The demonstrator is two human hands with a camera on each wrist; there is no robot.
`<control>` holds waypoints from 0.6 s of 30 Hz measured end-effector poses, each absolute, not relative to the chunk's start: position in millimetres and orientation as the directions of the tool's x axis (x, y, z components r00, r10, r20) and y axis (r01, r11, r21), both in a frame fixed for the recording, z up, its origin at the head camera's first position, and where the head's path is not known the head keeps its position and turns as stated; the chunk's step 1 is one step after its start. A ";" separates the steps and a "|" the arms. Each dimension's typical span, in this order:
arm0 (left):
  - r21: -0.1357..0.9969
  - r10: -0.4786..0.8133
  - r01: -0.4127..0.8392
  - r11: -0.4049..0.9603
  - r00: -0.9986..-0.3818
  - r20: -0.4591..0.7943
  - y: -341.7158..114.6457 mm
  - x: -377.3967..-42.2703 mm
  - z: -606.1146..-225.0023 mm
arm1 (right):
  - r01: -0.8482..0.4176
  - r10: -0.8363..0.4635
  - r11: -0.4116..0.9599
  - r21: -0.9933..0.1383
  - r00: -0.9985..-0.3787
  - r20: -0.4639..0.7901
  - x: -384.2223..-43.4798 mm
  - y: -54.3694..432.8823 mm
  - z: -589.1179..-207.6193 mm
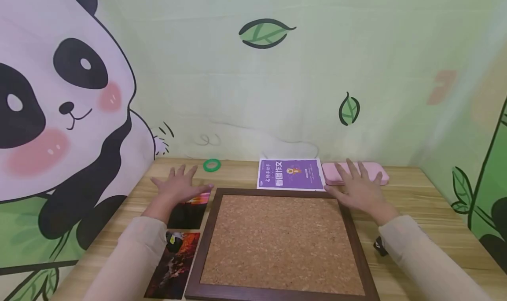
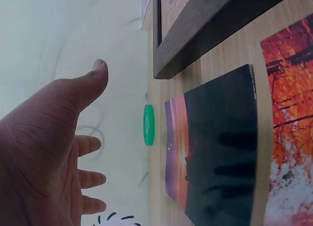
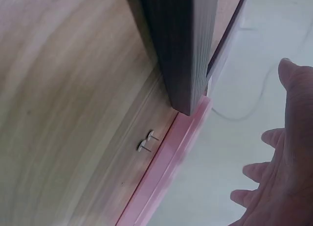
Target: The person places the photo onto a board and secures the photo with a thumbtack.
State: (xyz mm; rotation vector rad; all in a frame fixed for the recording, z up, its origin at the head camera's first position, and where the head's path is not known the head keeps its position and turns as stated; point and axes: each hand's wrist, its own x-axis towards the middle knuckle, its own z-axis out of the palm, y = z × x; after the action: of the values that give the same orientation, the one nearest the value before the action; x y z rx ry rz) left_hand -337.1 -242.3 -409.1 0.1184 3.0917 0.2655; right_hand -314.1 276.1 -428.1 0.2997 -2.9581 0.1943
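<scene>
A cork board point(image 1: 281, 244) in a dark brown frame lies flat between my hands. My left hand point(image 1: 176, 186) is spread with nothing in it, raised over a sunset photo point(image 2: 215, 143) beside the frame. Nearer to me lies a photo of red autumn trees point(image 1: 174, 266), partly hidden by the left sleeve in the head view. Fingers spread, my right hand point(image 1: 362, 189) holds nothing and hovers by the frame's far right corner, in front of a pink case point(image 1: 332, 173). Two thumbtacks point(image 3: 142, 146) lie on the table near that case in the right wrist view.
A green ring point(image 1: 211, 165), like a tape roll, lies at the back left. Behind the frame is a purple-covered book point(image 1: 291, 174), by the case. The wood-grain table point(image 1: 420, 191) meets a panda-printed wall covering point(image 1: 190, 72) at its back.
</scene>
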 end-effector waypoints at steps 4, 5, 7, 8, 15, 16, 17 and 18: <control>0.186 0.051 0.041 0.982 -0.997 -0.051 -245.4 -336.8 -411.3 | -0.194 -0.168 0.969 -0.156 -0.972 0.167 -313.1 281.8 -428.7; 0.194 0.040 0.028 0.981 -0.997 -0.059 -246.5 -337.3 -412.3 | -0.190 -0.162 0.967 -0.172 -0.973 0.165 -312.4 283.8 -429.0; 0.218 0.018 0.003 0.976 -0.997 -0.071 -249.1 -338.0 -414.3 | -0.185 -0.153 0.963 -0.197 -0.974 0.165 -310.9 289.1 -430.1; 0.233 0.005 -0.012 0.972 -0.997 -0.075 -251.1 -338.5 -415.7 | -0.185 -0.151 0.960 -0.209 -0.974 0.168 -310.4 292.3 -431.0; 0.349 -0.086 -0.096 0.932 -0.995 -0.047 -267.4 -340.7 -436.3 | -0.258 -0.186 0.905 -0.338 -0.955 0.232 -307.3 314.1 -437.1; 0.352 -0.095 -0.103 0.930 -0.995 -0.039 -268.6 -340.3 -439.9 | -0.261 -0.184 0.892 -0.368 -0.955 0.231 -306.7 316.7 -438.0; 0.352 -0.105 -0.108 0.930 -0.994 -0.030 -269.7 -339.8 -444.0 | -0.261 -0.181 0.879 -0.400 -0.957 0.229 -306.1 319.2 -439.1; 0.351 -0.112 -0.113 0.930 -0.993 -0.024 -270.6 -339.4 -448.4 | -0.257 -0.175 0.868 -0.426 -0.959 0.221 -305.4 321.6 -440.5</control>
State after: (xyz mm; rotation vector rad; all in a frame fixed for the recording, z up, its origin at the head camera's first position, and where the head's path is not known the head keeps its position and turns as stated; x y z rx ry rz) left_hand -339.4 -270.6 -448.4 -0.1799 3.0825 0.5610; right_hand -305.4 321.6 -440.5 0.3336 -2.8645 0.6897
